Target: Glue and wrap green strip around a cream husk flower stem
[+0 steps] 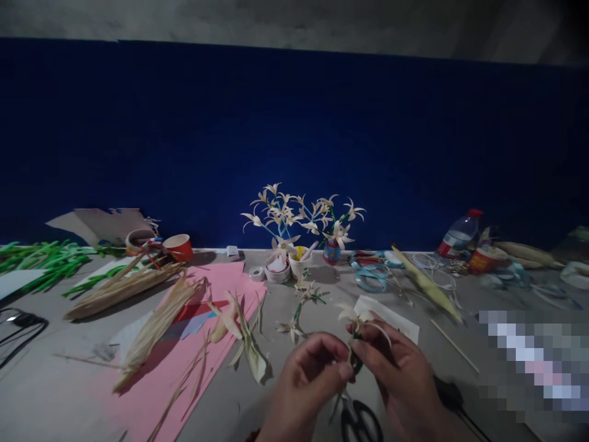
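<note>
Between both hands is a corn-husk flower (356, 318) with pale, curling petals and a short green stem part. My right hand (400, 368) pinches the flower just below its petals. With thumb and forefinger together, my left hand (313, 380) grips the stem lower down; the exact spot is partly hidden by the fingers. Black-handled scissors (360, 420) lie on the table under the hands. Just beyond the left hand, a finished flower sprig (294, 322) with green stems rests on the table.
Several husk flowers (280, 215) stand in small pots at the back. Dried corn husks (156, 331) lie on pink paper (230, 276) to the left, near green wired stems (46, 264). At right are blue ribbon (370, 279), a plastic bottle (460, 233) and a red cup (488, 259).
</note>
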A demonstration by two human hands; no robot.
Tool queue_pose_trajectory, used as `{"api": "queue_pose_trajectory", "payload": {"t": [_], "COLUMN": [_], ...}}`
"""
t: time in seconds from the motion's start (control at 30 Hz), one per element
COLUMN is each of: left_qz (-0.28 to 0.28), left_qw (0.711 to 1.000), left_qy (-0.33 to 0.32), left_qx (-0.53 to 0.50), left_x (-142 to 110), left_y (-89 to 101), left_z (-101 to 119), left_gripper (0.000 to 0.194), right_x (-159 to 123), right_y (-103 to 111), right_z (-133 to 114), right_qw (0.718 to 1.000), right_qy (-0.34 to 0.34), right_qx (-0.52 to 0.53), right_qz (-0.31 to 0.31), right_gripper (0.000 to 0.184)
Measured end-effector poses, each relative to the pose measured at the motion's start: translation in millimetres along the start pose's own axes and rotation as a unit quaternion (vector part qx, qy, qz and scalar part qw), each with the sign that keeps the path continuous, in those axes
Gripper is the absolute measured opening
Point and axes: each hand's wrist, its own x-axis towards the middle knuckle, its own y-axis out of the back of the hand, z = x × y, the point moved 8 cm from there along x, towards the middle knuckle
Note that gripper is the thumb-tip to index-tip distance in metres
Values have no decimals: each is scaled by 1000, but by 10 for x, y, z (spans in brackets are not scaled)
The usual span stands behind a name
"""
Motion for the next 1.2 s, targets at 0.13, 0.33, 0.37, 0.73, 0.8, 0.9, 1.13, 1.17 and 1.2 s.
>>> {"api": "queue_pose_trajectory", "payload": {"t": [0.13,0.33,0.37,0.73,0.8,0.9,1.13,1.17,1.2], "left_qz": [23,-18,-26,-87,-95,-98,-13,10,25], "left_qw": [997,1000,1000,986,985,984,999,1000,1000], "left_qy": [-45,-12,-3,66,64,67,-1,-11,-17], "left_qx": [62,-1,-13,-127,-131,-136,-36,-15,0], "left_x": [-19,25,35,23,22,33,62,55,47], "left_y": [45,19,11,-183,-196,-191,16,58,85], "left_z": [35,-65,-82,-79,-78,-107,-80,-66,-54], "left_gripper": [23,23,23,19,19,19,25,25,25], "right_x": [0,-3,-11,-79,-78,-70,-21,-21,-23], "right_y": [137,41,-28,-274,-304,-305,-161,-131,-110], "right_z": [101,70,19,-80,-56,-24,17,12,3], "right_qw": [998,1000,1000,988,983,980,992,994,995], "right_qy": [-2,-10,-4,-82,-98,-115,-76,-66,-58], "right_qx": [-28,5,10,113,125,135,95,89,85], "right_qz": [54,2,-22,-68,-91,-94,-21,-1,15], "right_gripper": [20,22,21,23,22,22,28,28,28]}}
